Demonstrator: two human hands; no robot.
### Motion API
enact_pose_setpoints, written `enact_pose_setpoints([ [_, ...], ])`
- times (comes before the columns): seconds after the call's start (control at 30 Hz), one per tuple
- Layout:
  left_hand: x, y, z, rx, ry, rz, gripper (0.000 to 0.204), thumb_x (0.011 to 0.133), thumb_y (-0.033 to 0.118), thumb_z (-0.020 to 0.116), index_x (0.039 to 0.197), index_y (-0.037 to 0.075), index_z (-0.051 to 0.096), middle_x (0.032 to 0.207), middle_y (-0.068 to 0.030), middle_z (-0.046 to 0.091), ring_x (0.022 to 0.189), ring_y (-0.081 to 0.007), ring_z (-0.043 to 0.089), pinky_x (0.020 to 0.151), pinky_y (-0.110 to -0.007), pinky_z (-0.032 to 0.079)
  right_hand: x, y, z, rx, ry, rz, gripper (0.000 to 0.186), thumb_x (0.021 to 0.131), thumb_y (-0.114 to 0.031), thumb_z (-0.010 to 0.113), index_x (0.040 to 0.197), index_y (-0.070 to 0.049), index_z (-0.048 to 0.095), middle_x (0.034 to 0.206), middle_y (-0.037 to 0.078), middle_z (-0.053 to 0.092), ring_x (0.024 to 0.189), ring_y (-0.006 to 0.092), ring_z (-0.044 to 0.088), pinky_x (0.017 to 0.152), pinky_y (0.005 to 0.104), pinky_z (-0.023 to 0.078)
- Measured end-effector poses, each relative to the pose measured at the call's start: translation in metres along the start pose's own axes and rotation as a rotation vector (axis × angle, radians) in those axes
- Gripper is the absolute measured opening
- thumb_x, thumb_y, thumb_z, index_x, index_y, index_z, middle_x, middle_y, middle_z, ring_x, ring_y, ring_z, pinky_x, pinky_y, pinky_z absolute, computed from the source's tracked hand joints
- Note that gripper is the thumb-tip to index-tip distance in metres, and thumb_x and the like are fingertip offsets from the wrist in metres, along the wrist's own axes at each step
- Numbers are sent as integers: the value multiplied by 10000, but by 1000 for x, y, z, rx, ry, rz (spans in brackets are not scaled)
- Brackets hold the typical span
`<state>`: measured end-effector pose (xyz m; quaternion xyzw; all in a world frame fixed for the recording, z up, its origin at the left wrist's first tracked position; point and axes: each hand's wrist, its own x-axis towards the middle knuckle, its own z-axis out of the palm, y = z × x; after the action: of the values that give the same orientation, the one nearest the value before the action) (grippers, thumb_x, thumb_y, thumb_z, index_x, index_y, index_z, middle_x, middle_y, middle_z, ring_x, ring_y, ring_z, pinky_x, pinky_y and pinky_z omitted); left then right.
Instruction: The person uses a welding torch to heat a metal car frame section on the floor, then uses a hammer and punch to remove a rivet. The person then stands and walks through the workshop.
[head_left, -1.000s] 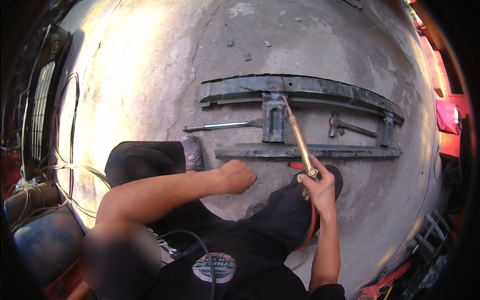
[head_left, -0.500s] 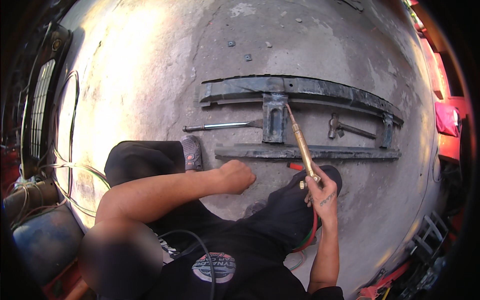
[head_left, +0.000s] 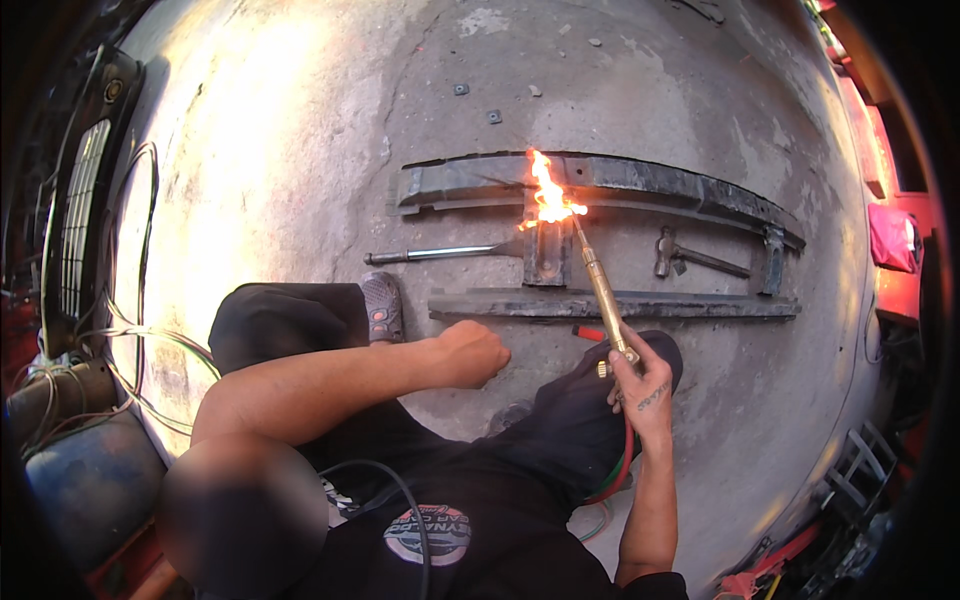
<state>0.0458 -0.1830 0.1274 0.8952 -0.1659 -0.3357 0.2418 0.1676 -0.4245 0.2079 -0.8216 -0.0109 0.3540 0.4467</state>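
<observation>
Flame (head_left: 550, 200) has sprung up at the tip of the torch (head_left: 603, 292), over the frame (head_left: 680, 185).
Bar (head_left: 445, 252) beside the frame's bracket (head_left: 548, 262); left hand (head_left: 474, 356) clenched nearby; right hand (head_left: 643, 380) grasping the torch; hammer (head_left: 700, 258) on the floor (head_left: 770, 400) right of it.

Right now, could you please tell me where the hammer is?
In the head view, the hammer lies on the floor right of the torch, between the upper bar and the lower bar.
</observation>
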Motion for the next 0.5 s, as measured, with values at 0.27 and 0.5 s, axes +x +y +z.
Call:
enact_pose_setpoints([
  [0.27, -2, 3, -4, 1, 2, 1, 195, 867, 216, 671, 877, 21, 676, 772, -194, 703, 788, -383, 710, 700, -486, 555, 0, 1, -1, -1, -17, 10, 451, 940, -67, 614, 1391, -56, 602, 724, 33, 657, 470, 68, 557, 415, 238, 455],
  [0.5, -1, 3, -3, 11, -16, -2, 208, 879, 224, 672, 917, 20, 681, 791, -190, 710, 803, -373, 716, 712, -482, 557, -3, -1, -4, 1, -10, 30, 459, 937, -53, 605, 1396, -42, 592, 728, 30, 651, 472, 72, 562, 414, 240, 456],
])
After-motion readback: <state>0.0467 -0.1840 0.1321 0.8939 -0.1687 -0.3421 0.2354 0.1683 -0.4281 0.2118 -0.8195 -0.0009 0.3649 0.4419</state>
